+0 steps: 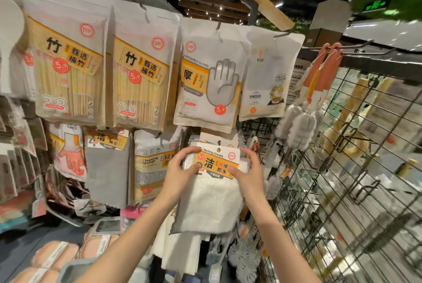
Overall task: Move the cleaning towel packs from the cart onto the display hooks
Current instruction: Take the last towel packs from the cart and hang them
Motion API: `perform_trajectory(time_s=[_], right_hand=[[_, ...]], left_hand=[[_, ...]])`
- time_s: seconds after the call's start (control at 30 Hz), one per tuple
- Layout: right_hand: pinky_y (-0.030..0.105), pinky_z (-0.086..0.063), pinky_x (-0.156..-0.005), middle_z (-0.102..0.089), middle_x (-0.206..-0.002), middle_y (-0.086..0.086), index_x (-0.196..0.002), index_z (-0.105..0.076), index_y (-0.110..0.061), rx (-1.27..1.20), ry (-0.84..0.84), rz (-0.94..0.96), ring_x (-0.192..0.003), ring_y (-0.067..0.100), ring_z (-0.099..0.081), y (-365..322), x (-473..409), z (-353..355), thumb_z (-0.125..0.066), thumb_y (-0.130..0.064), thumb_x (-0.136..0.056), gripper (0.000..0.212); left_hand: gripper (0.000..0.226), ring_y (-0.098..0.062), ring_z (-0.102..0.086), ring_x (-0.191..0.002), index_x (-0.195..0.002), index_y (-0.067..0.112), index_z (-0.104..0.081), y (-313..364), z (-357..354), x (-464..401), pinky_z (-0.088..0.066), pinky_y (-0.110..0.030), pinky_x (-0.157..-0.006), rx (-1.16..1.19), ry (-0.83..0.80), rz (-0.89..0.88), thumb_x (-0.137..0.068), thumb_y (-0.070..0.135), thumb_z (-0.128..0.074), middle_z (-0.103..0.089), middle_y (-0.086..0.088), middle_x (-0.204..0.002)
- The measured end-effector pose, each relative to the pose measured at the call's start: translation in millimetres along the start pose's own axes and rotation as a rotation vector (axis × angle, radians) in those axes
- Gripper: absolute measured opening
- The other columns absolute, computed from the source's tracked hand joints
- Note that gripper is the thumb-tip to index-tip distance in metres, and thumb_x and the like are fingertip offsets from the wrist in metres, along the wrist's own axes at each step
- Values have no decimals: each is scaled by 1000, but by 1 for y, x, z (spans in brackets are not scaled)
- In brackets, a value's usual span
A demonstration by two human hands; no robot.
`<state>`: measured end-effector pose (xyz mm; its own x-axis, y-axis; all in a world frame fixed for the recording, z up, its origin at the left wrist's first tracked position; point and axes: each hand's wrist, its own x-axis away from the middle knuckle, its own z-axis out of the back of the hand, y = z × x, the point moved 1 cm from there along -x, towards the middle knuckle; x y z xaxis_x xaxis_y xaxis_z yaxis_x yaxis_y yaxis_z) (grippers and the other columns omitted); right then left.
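Observation:
A cleaning towel pack [211, 205], white cloth under an orange and white header card, is held up in front of the display at centre. My left hand [182, 170] grips the card's left end. My right hand [249, 173] pinches its right end. The card's hole sits near the top, close to another cleaning towel pack [213, 140] that hangs on a hook right behind it. The hook itself is hidden by the packs.
Above hang bamboo chopstick packs [70, 72], a disposable gloves pack [210, 81] and a white pouch [266, 77]. A cleaning sponge pack [153, 164] and a grey cloth [107, 173] hang to the left. A black wire grid [342, 168] with bottle brushes [301, 127] stands to the right.

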<state>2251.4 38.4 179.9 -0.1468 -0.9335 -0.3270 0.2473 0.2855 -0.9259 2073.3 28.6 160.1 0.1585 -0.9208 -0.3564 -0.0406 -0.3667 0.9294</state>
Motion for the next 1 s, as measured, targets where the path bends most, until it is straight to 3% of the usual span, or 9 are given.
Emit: perform_trajectory(time_s=[0.1,0.23,0.37,0.5,0.67,0.73,0.83,1.0], right_hand=[[-6,-35,-64,-51,-113,-7,-124,-51,-15,6,21,2,-92,-15,-43,7,-6,-4,-65,8,-79,53],[-6,-36,-69,-52,-117,-11,-123,-53,-21,-2,65,9,-102,-6,-47,16,-13,-4,-65,4,-80,51],[3,-37,-78,-52,-121,-5,-121,-52,-28,51,73,14,-112,6,-48,26,-19,-10,-67,-2,-81,50],[-6,-32,-76,-45,-120,-6,-124,-52,-22,88,78,24,-109,3,-43,29,-27,-13,-66,-4,-83,46],[23,-34,-103,-43,-124,1,-120,-53,-19,157,41,31,-112,8,-46,34,-39,-13,-64,0,-84,42],[22,-32,-102,-40,-123,0,-122,-52,-16,166,33,19,-116,12,-45,34,-44,-14,-63,0,-84,42],[20,-30,-98,-40,-122,1,-122,-53,-15,200,35,22,-118,16,-44,33,-51,-14,-65,0,-83,44],[22,-34,-88,-41,-121,1,-126,-52,-22,234,55,35,-112,15,-47,38,-53,-11,-66,-6,-84,47]], left_hand=[[41,-18,-57,-114,-107,28,-66,-14,0,-10,-54,-37,-88,-53,-26,5,-84,-5,-63,-62,2,-119],[40,-15,-54,-117,-117,23,-64,-22,-7,-22,-52,-34,-92,-108,-43,-7,-86,-3,-60,-58,0,-123],[46,-17,-53,-119,-117,28,-61,-32,-9,-30,-53,-19,-81,-94,-23,8,-86,-5,-60,-57,-4,-127],[49,-14,-52,-118,-116,36,-59,-38,-10,-39,-45,-36,-100,-204,-6,-38,-85,-3,-62,-58,0,-123],[50,-8,-48,-119,-123,22,-58,-40,-11,-46,-37,-36,-107,-321,-18,-52,-83,-7,-61,-57,3,-124],[52,-7,-48,-117,-126,22,-56,-40,-13,-48,-36,-30,-107,-356,-12,-43,-83,-7,-60,-56,1,-124],[54,-3,-45,-111,-130,22,-54,-35,-16,-52,-31,-7,-95,-448,-18,-45,-84,-7,-59,-54,-4,-125],[66,-10,-42,-106,-136,28,-47,-21,-16,-48,-34,-15,-92,-566,-87,12,-82,-8,-58,-44,-7,-125]])
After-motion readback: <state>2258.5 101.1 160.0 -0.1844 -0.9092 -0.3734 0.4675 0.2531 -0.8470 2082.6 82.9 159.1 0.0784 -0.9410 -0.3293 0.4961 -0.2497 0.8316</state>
